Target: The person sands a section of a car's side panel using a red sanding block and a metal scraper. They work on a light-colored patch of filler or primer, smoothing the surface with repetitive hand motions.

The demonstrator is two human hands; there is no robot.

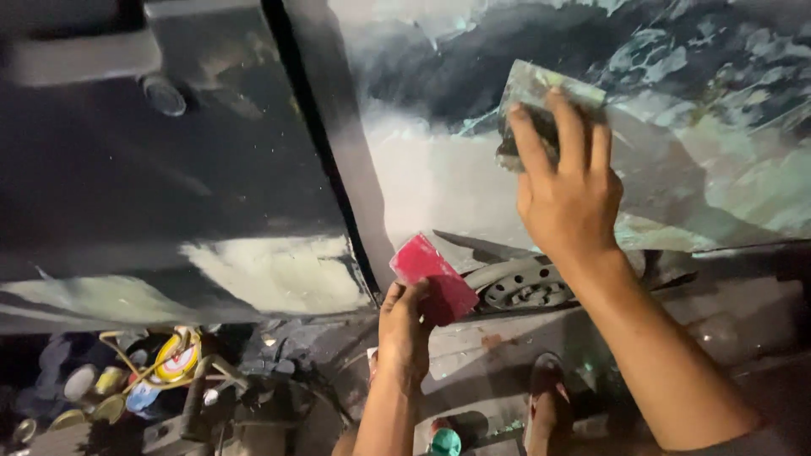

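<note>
My right hand (564, 181) presses a thin clear scraper blade (536, 89) flat against a car body panel (439, 177) smeared with pale filler. My left hand (404, 325) hangs lower, gripping a red rectangular card-like spreader (427, 268) by its bottom edge, close to the panel's lower rim. The scraper's lower half is hidden under my fingers.
A dark door gap (325, 143) runs down between this panel and a black door (152, 169) with a pale filler patch (279, 274). Tins, cans and cords (144, 380) clutter the floor at lower left. A sandalled foot (545, 405) stands below.
</note>
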